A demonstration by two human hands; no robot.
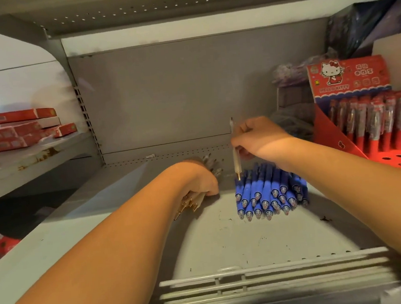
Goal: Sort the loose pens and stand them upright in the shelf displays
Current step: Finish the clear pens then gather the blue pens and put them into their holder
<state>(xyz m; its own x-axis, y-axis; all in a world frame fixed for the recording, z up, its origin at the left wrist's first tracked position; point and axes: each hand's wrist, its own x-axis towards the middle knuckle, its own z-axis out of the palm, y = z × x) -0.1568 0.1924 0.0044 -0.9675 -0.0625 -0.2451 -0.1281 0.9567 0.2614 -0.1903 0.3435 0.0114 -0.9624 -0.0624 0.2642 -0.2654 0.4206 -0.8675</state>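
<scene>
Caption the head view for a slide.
Right hand pinches one clear pen upright by a pile of blue pens; left hand grips a bundle of clear pens on the grey shelf.

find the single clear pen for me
Head view, right of centre: the right hand pinches the clear pen upright, tip down beside the blue pen pile.

Right hand point(259, 138) pinches pen point(235, 153); left hand point(197, 179) grips bundle point(189, 202).
</scene>
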